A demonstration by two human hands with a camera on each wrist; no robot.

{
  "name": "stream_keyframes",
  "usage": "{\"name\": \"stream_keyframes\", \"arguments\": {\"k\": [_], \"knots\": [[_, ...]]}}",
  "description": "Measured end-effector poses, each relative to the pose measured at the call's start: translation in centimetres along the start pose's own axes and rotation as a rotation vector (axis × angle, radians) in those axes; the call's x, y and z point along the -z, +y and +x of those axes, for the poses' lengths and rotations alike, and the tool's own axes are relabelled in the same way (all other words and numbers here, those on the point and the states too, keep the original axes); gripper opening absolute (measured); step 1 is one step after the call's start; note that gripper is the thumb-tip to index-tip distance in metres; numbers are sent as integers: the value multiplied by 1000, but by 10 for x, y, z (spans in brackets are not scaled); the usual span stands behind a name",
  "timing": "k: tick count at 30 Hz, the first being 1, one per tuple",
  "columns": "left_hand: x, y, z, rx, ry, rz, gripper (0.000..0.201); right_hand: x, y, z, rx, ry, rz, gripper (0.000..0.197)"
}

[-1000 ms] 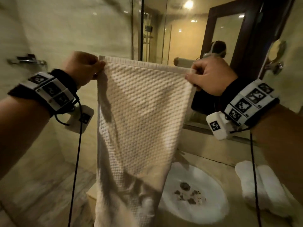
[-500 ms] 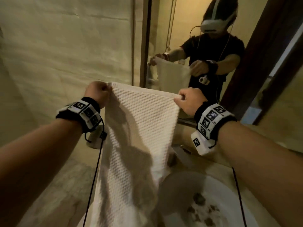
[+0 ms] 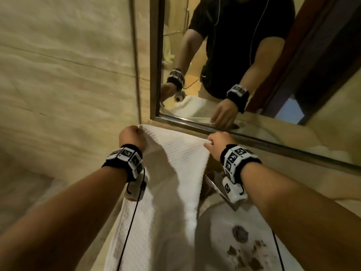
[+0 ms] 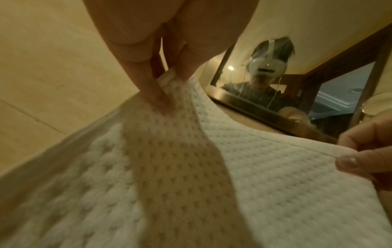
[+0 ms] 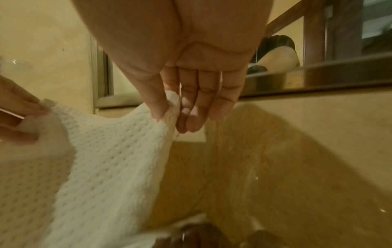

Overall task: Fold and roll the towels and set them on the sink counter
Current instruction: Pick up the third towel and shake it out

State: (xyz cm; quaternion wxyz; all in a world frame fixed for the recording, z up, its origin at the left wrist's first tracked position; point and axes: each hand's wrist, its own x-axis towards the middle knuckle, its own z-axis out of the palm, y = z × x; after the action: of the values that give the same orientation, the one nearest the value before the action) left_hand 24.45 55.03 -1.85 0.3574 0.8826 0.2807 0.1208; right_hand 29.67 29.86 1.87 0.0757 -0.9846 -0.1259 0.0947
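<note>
A white waffle-weave towel stretches from under the mirror toward me, left of the basin, its near end running out of the bottom of the picture. My left hand pinches its far left corner between thumb and fingers. My right hand pinches the far right corner, thumb on top of the hem. The towel sags a little between the two hands and its top edge sits close to the mirror's lower frame. The towel hangs just left of the beige counter.
A white round basin with dark bits around its drain sits at the lower right, a metal faucet behind it. The framed mirror rises from the beige counter. A marble wall stands at the left.
Both hands have carried the towel's top edge down and forward, from chest height to just under the mirror. The view has tilted down toward the basin.
</note>
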Motion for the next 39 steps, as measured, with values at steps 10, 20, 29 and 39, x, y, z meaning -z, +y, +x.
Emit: {"name": "stream_keyframes", "arguments": {"k": [10,20,29,39], "knots": [[-60,-31,15,-10,-187,-49,39,-50,-2,31,-47,-74,-151,19],[-30,-83,-40,82,-252,-68,32,-17,-23,-56,101,43,111,13],[-26,-162,-136,314,-538,327,64,-185,3,-150,-326,-277,517,20],[-22,-182,-171,259,-507,421,33,-247,1,-190,-542,-274,761,36]]}}
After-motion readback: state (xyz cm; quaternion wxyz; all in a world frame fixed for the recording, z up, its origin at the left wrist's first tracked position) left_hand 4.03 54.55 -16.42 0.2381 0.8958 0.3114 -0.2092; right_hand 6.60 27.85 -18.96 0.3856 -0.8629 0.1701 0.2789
